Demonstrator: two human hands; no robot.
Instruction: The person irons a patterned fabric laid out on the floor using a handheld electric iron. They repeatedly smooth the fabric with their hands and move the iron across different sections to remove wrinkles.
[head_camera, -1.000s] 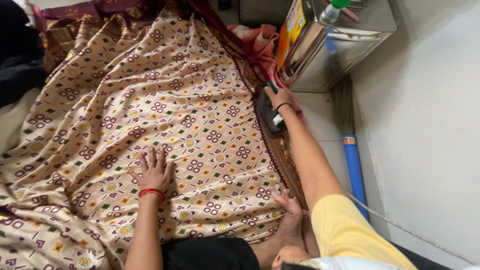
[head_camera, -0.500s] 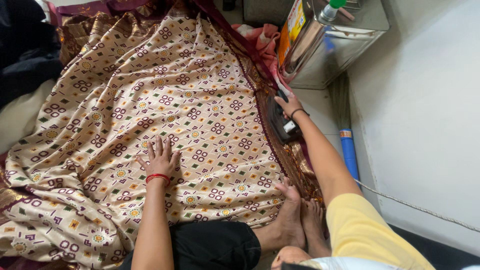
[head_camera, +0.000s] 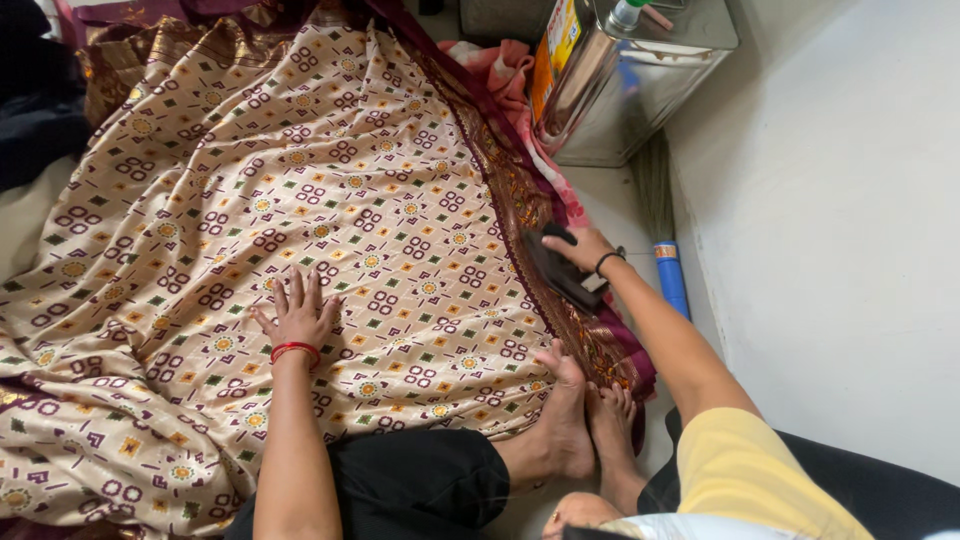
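A cream patterned cloth (head_camera: 300, 180) with a maroon and gold border lies spread over the floor. My left hand (head_camera: 295, 315) rests flat on it with the fingers spread, a red bangle at the wrist. My right hand (head_camera: 582, 250) grips the handle of a black clothes iron (head_camera: 558, 270), which sits on the cloth's border at the right. My bare feet (head_camera: 580, 410) rest on the cloth's near edge.
A shiny metal tin (head_camera: 620, 75) with a green-capped bottle on top stands at the back right. A broom with a blue handle (head_camera: 672, 280) lies along the white wall (head_camera: 830, 230). Pink cloth (head_camera: 505, 70) lies beside the tin. Dark fabric is at far left.
My right hand has drawn the iron along the border toward me. The left hand has stayed flat on the cloth.
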